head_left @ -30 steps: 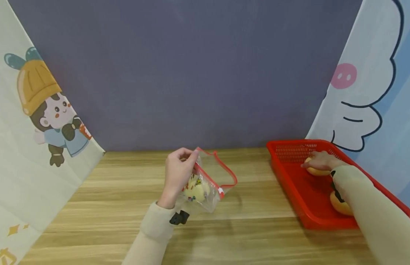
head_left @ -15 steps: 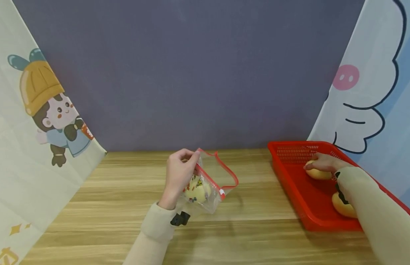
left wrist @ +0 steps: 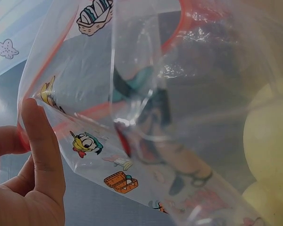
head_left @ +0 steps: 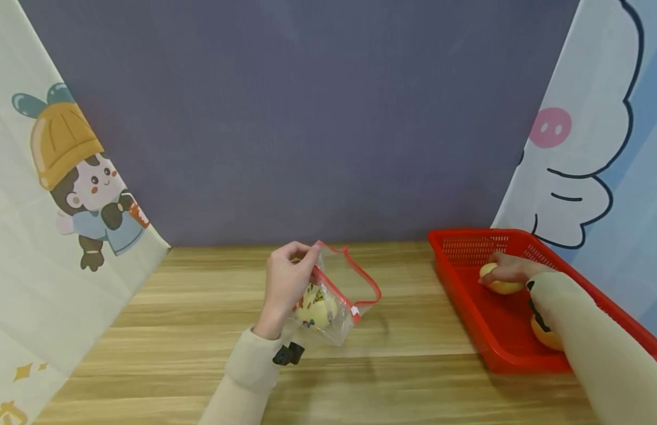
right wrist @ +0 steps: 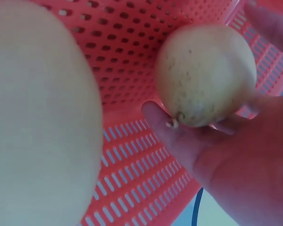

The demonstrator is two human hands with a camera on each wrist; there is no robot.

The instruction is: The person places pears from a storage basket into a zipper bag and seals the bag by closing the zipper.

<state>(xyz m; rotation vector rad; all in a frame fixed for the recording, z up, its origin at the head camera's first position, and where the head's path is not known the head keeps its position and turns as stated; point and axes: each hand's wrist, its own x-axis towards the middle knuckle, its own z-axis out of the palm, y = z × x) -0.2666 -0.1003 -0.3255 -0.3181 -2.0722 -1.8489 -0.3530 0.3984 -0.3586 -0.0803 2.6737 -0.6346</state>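
Fingers and thumb of the left hand [head_left: 283, 282] pinch the red zip rim of a clear plastic zip bag printed with small cartoon figures [head_left: 328, 295], holding its mouth open above a light wooden table [head_left: 163, 330]. In the left wrist view the thumb [left wrist: 42, 141] presses against the red strip at the rim of the bag [left wrist: 146, 117]. Inside the bag, low down, sits a pale yellow round fruit [head_left: 314, 307], also seen at the right edge of the left wrist view [left wrist: 269, 141]. Over to the right, well apart from the bag, the right hand [head_left: 511, 268] curls its fingers around a second pale yellow round fruit [head_left: 495, 280] inside a red perforated plastic basket [head_left: 466, 295]. The right wrist view shows this fruit [right wrist: 205, 75] cradled on the fingers [right wrist: 179, 136], speckled and with a small stem end, over the slotted floor of the basket [right wrist: 127, 193]. A darker orange-yellow round fruit [head_left: 546, 333] lies nearer in the basket, partly hidden by the cream sleeve [head_left: 594, 336]. Behind the table stands a plain grey-purple back wall [head_left: 307, 118], with a cartoon child in a yellow hat on the left panel [head_left: 78, 171] and a blue-and-white cartoon panel [head_left: 588, 165] on the right.
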